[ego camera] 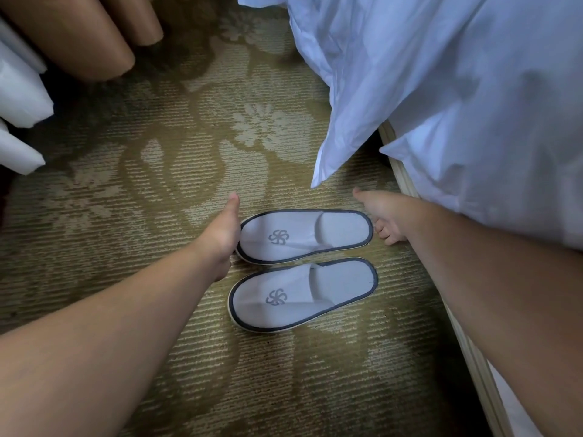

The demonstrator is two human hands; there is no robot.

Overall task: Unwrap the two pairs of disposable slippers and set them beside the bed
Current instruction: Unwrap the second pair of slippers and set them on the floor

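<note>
Two white disposable slippers with dark trim and a grey pinwheel logo lie unwrapped, side by side on the patterned carpet (pixel 157 216), toes to the left. My left hand (pixel 220 238) rests against the toe end of the far slipper (pixel 303 234), thumb raised; its fingers are hidden under the palm. At that slipper's heel end is my right hand (pixel 383 216), its thumb stretched away and its fingers loosely curled beside the rim. The near slipper (pixel 299 294) lies untouched. No wrapper or second pair is in view.
The bed's white duvet (pixel 457 105) hangs down at the right, one corner ending just above the slippers. The pale bed frame edge (pixel 473 351) runs along the right. Brown curtain folds (pixel 79 36) and white curtain folds (pixel 19 89) hang at the top left.
</note>
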